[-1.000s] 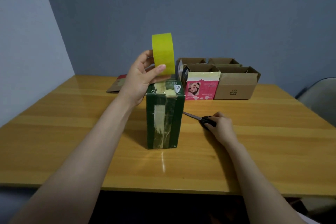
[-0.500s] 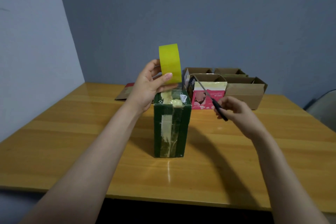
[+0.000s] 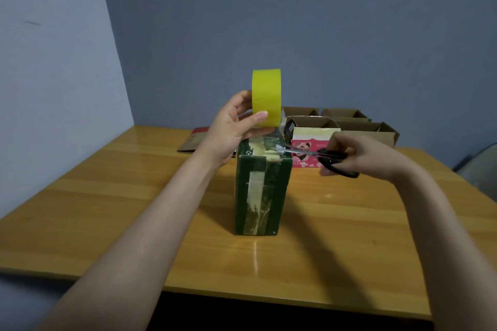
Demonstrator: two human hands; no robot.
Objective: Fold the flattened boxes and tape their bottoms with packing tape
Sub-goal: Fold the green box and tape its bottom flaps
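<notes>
Yellow tape roll point(image 3: 266, 97), gripped by the left hand point(image 3: 231, 129), needs tension. Scissors point(image 3: 330, 158), held in the right hand point(image 3: 360, 153), should cut close to the box point(image 3: 262, 188).

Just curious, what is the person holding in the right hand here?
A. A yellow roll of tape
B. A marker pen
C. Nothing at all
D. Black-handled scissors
D: the right hand grips the black-handled scissors, with the blades pointing at the top of the green box, while the yellow tape roll is held in the left hand.
</notes>
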